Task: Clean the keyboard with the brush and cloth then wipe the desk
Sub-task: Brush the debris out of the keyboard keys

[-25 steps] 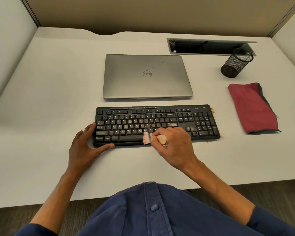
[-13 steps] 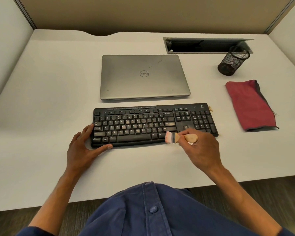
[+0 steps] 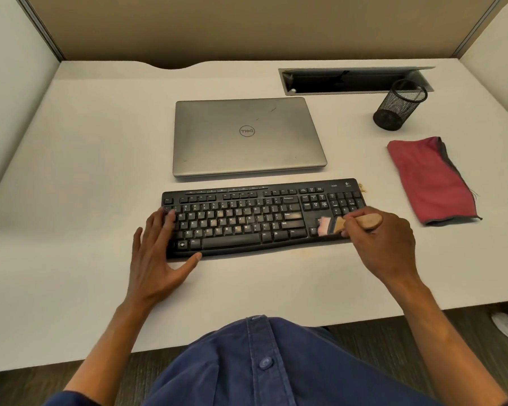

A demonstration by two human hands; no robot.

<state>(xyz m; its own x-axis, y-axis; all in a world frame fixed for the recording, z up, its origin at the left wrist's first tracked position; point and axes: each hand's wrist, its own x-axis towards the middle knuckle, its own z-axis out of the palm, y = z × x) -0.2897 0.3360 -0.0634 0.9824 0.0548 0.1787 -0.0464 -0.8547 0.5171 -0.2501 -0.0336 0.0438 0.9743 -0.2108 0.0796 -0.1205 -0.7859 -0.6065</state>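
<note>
A black keyboard [image 3: 247,218] lies across the middle of the white desk [image 3: 85,171], with pale dust on some keys. My right hand [image 3: 384,244] grips a small wooden-handled brush [image 3: 343,224]; its pale bristles touch the keys near the arrow block at the keyboard's right end. My left hand [image 3: 159,256] rests flat on the keyboard's left end, fingers straight over the keys and thumb against the front edge. A folded red cloth [image 3: 428,180] lies on the desk to the right of the keyboard, untouched.
A closed silver laptop [image 3: 247,136] sits just behind the keyboard. A black mesh pen cup [image 3: 399,105] stands at the back right, beside an open cable slot [image 3: 355,80]. Partition walls enclose the desk on three sides. A little debris lies by the keyboard's far right corner.
My right hand has swept the brush rightward along the keyboard's lower rows, from near the space bar to the arrow keys. My left hand's fingers have slid further onto the keys.
</note>
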